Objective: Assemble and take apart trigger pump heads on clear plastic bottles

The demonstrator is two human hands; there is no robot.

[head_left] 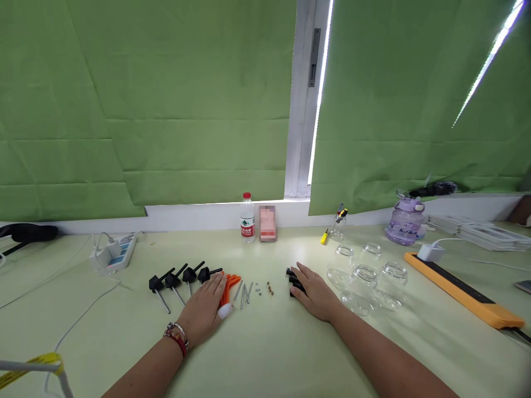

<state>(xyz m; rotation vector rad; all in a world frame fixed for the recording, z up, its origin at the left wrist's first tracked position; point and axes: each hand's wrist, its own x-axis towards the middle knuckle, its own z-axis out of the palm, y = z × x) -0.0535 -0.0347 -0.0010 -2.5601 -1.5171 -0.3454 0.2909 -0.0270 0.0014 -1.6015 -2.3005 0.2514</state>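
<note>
My left hand (pixel 204 309) lies flat with its fingers stretched forward, partly covering several orange plastic pieces (pixel 227 288). Its thumb has a white wrapping. Just to the left is a row of black-headed parts with metal rods (pixel 170 279); the nearest one reaches my fingertips. Long screws (pixel 244 294), small silvery bits (pixel 258 289) and small brownish bits (pixel 270 288) lie between my hands. My right hand (pixel 314 294) rests with fingers extended over small black pieces (pixel 295 283), which it partly hides. Clear glass jars (pixel 365 281) stand right of it.
At the back are a red-capped water bottle (pixel 248 221) and a blurred pinkish box (pixel 267 224). A glass with tools (pixel 338 228), a yellow-handled tool (pixel 324 236) and a purple jug (pixel 405 222) are rightward. An orange power strip (pixel 460 290) lies right, a white one (pixel 124 251) left.
</note>
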